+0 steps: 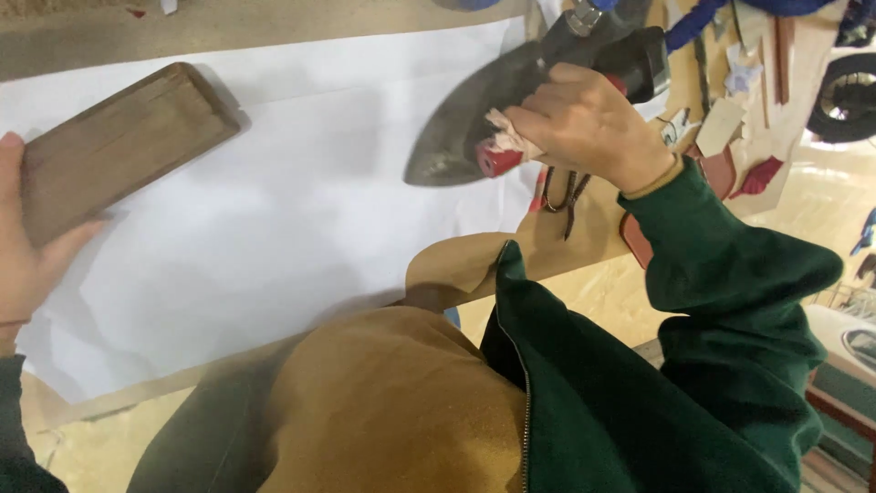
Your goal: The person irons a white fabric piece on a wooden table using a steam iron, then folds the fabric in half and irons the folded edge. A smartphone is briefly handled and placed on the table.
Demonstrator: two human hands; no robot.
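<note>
My right hand [589, 123] grips the red, cloth-wrapped handle of a heavy dark iron [470, 132], whose pointed sole rests on a large white sheet [292, 210] near its right edge. My left hand [23, 246] holds one end of a flat wooden block [119, 146] that lies tilted on the left part of the same sheet. The sheet lies on brown paper [465, 265] spread over a wooden table. I wear a dark green jacket over a tan garment.
Dark scissors [561, 196] lie on the table just under my right wrist. Red-brown leather scraps [730, 173], paper pieces and a blue cord [698, 23] clutter the right end of the table. A black round object [849, 96] sits at far right.
</note>
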